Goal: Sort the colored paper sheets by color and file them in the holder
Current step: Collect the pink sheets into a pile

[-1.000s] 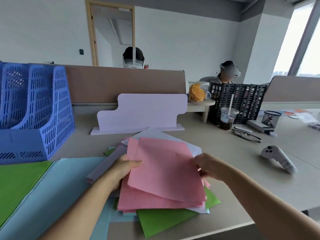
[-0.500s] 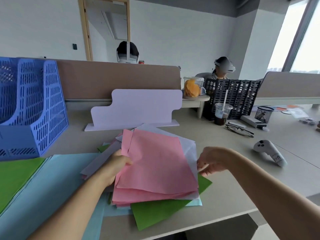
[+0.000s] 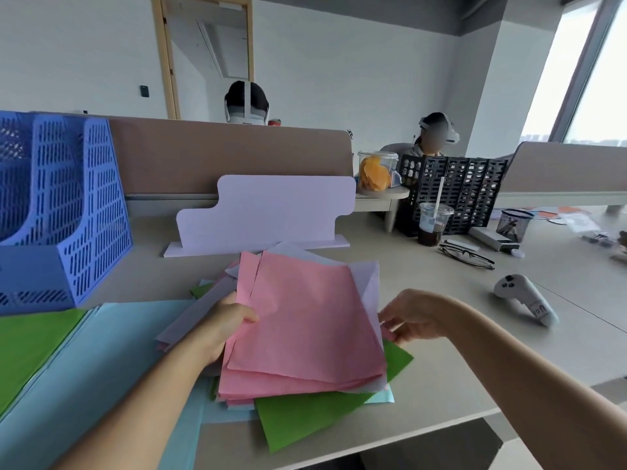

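A: where are the pinks relative to the hands?
B: right between them; pink sheets (image 3: pixel 305 320) lie on top of the mixed pile at the near edge of the desk (image 3: pixel 458 361), roughly centre; left hand (image 3: pixel 224 320) grips their left edge, thumb on top; right hand (image 3: pixel 414 317) is at the right edge, fingers loosely bent toward the paper; pinching a corner or only touching it, can't tell (the sheet edge hides the fingertips)
A: long axis?
B: runs roughly away from the person, a bit askew; the pinks are fanned, not squared; lavender sheets (image 3: pixel 368 276) poke out behind at the far right; a green sheet (image 3: pixel 305 422) sticks out underneath on the near side
A: holder?
B: blue holder (image 3: pixel 68 212) is far-left, upright, well apart from the pile; left hand is clearly the nearer one; light blue pile (image 3: pixel 101 351) and green pile (image 3: pixel 30 344) lie flat on the left, between the left arm and the holder
A: next move?
B: my guess: square the pinks, lift them clear, carry them left; either set them down as a third pile or put them straight into a slot; the path crosses the light blue pile, so lift high enough not to drag it; risks are thin paper sagging under a one-sided grip and a lavender sheet riding along
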Available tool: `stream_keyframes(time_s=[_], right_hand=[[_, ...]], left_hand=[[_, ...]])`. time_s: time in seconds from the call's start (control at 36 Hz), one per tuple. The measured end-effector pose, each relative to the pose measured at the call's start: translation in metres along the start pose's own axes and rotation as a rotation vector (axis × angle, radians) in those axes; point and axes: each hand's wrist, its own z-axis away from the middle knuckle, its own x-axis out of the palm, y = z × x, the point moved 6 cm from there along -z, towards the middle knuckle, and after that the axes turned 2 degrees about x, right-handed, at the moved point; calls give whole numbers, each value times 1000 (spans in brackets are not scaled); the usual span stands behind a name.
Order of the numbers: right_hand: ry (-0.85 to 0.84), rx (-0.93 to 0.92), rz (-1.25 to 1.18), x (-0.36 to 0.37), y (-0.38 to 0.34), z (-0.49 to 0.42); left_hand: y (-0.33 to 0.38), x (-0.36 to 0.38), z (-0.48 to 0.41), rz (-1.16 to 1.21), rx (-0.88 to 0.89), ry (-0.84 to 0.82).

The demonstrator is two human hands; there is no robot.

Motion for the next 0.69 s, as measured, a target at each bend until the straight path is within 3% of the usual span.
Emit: stream_keyframes(time_s=[0.22, 0.36, 0.47, 0.69], right_hand=[[74, 43, 45, -6, 16, -5], [87, -34, -110, -16, 1, 7], [364, -269, -268, -44, -30, 21], [797, -468, 105, -69, -64, 41]], left_hand=[[2, 0, 2, 5, 12, 6], [3, 0, 5, -2, 14, 0], [4, -1, 6, -20, 22, 18], [6, 1, 10, -23, 25, 33]])
